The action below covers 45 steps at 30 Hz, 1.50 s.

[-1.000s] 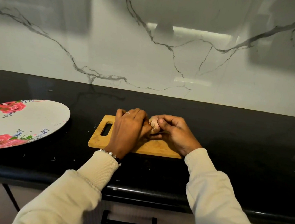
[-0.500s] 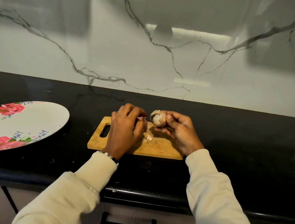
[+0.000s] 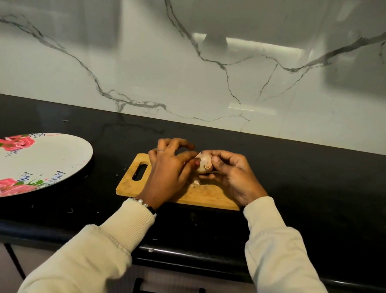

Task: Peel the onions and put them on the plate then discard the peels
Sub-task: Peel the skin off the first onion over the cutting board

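Item: onion, which I am watching just above the cutting board. Right hand is cupping it; left hand is returning, thumb pinching skin again. A peel scrap has dropped onto the board; plate, left, awaiting.

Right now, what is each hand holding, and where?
Right hand grips the onion round its right side; left hand pinches at its left side, likely peel.
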### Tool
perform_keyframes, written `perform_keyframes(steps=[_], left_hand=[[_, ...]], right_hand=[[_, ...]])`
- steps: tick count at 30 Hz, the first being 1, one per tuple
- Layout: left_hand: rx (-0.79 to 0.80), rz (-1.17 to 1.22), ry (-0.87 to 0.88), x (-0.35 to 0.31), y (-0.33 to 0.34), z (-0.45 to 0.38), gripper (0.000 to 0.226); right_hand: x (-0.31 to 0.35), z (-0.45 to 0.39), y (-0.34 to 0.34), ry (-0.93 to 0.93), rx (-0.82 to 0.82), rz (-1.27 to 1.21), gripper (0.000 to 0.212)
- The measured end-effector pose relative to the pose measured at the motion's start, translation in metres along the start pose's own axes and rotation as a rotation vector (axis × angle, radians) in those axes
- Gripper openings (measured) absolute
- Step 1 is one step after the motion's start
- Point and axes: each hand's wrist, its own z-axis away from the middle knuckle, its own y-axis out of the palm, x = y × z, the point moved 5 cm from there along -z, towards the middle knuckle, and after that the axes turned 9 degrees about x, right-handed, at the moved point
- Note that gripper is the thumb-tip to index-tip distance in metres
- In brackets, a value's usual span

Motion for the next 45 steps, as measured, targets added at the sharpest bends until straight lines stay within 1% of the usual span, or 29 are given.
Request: perform_keyframes(steps=[3,4,8,10,12,14,19,23,26,28,31,38,45], left_hand=[[-0.081,0.029,-0.014,0.002,-0.004,0.002,0.021],[-0.101,0.027,-0.028,0.003,-0.006,0.002,0.022],[-0.174,0.045,-0.061,0.008,-0.011,0.001,0.039],[-0.204,0.046,-0.101,0.011,-0.014,0.001,0.038],[-0.218,0.049,-0.126,0.014,-0.015,0.002,0.029],[-0.190,0.041,-0.100,0.013,-0.014,0.003,0.030],[-0.028,-0.046,-0.004,0.001,-0.005,0.001,0.048],[-0.005,-0.004,0.048,-0.004,-0.003,0.002,0.041],[0.048,-0.008,0.071,-0.009,0.003,0.001,0.025],[0.048,-0.027,0.080,-0.010,0.005,0.001,0.021],[0.040,-0.027,0.075,-0.010,0.004,0.001,0.019],[0.045,-0.095,0.099,-0.012,0.004,0.002,0.015],[0.033,-0.141,0.122,-0.015,0.008,0.000,0.012]], right_hand=[[0.001,0.000,0.000,0.002,-0.010,0.020,0.023],[0.001,0.000,0.000,0.003,-0.018,0.019,0.022],[-0.001,-0.001,0.000,0.025,-0.034,0.031,0.024],[-0.002,-0.001,0.000,0.044,-0.038,0.013,0.025],[-0.001,-0.001,-0.002,0.040,-0.056,0.006,0.025],[0.000,-0.002,-0.004,0.029,-0.087,0.005,0.027],[0.001,-0.003,-0.015,0.037,-0.229,0.000,0.026],[0.001,-0.001,-0.019,0.055,-0.310,-0.089,0.022],[0.001,0.001,-0.015,0.089,-0.262,-0.111,0.021],[-0.001,0.002,-0.011,0.120,-0.213,-0.105,0.022],[-0.003,0.001,-0.009,0.158,-0.181,-0.099,0.023],[-0.005,0.001,-0.009,0.172,-0.165,-0.079,0.025],[-0.004,0.001,-0.007,0.152,-0.150,-0.066,0.028]])
